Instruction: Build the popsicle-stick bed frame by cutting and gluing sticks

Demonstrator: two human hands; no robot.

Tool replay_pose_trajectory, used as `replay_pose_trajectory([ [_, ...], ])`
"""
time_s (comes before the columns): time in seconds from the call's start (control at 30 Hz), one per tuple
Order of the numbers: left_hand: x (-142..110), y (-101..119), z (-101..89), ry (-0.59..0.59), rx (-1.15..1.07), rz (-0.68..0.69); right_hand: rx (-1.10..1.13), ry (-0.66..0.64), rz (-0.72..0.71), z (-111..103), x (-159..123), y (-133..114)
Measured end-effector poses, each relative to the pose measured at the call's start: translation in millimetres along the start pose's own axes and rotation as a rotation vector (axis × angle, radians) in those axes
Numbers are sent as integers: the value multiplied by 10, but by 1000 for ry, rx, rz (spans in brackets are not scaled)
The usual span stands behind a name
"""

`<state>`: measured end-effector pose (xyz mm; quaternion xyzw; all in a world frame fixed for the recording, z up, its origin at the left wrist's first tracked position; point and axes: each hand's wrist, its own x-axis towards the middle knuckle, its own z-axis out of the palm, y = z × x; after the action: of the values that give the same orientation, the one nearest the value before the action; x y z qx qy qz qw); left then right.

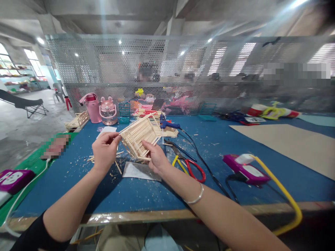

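Observation:
Both hands hold up a small model built of thin wooden sticks (pixel 142 134), tilted above the blue table. My right hand (pixel 157 157) grips its lower right side, thumb over the stick floor. At its left corner, my left hand (pixel 106 150) is closed in a pinch, thumb and forefinger together at the frame's edge. Just behind the model stands a blue glue gun (pixel 169 123) with a black cord. Red-handled pliers (pixel 195 170) and a yellow-handled tool (pixel 180 164) lie right of my right hand. Beneath the model is a greyish sheet (pixel 141 171); loose sticks (pixel 118 167) are scattered near my left hand.
A purple power strip (pixel 246 170) with a yellow cable (pixel 284 188) sits at right, near brown cardboard (pixel 290 144). Pink bottle (pixel 92 108), clear jug (pixel 108 113) and teal basket (pixel 124 112) stand at the back before a perforated screen (pixel 110 66). Another purple socket (pixel 17 179) is at left.

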<state>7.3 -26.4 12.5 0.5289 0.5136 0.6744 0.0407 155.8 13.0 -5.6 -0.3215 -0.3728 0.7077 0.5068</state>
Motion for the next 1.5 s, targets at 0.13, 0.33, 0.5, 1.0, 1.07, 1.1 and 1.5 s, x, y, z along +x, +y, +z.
replay_pose_trajectory([
  [0.13,19,52,-67,-42,153,192,27,33,232,12,-32,-110],
  [0.33,17,93,-99,8,223,276,95,-23,399,24,-63,-194],
  [0.5,4,126,-98,131,112,205,98,-36,339,-7,-44,-202],
  [1.0,-71,81,-46,-48,111,313,8,-83,281,-1,0,-62],
  [1.07,-77,88,-42,-28,76,294,1,-69,241,0,2,-73],
  [1.1,-77,91,-40,-21,50,284,-5,-59,229,5,-3,-83],
  [1.5,-2,72,-66,20,188,337,-15,-65,180,-18,-18,-9],
])
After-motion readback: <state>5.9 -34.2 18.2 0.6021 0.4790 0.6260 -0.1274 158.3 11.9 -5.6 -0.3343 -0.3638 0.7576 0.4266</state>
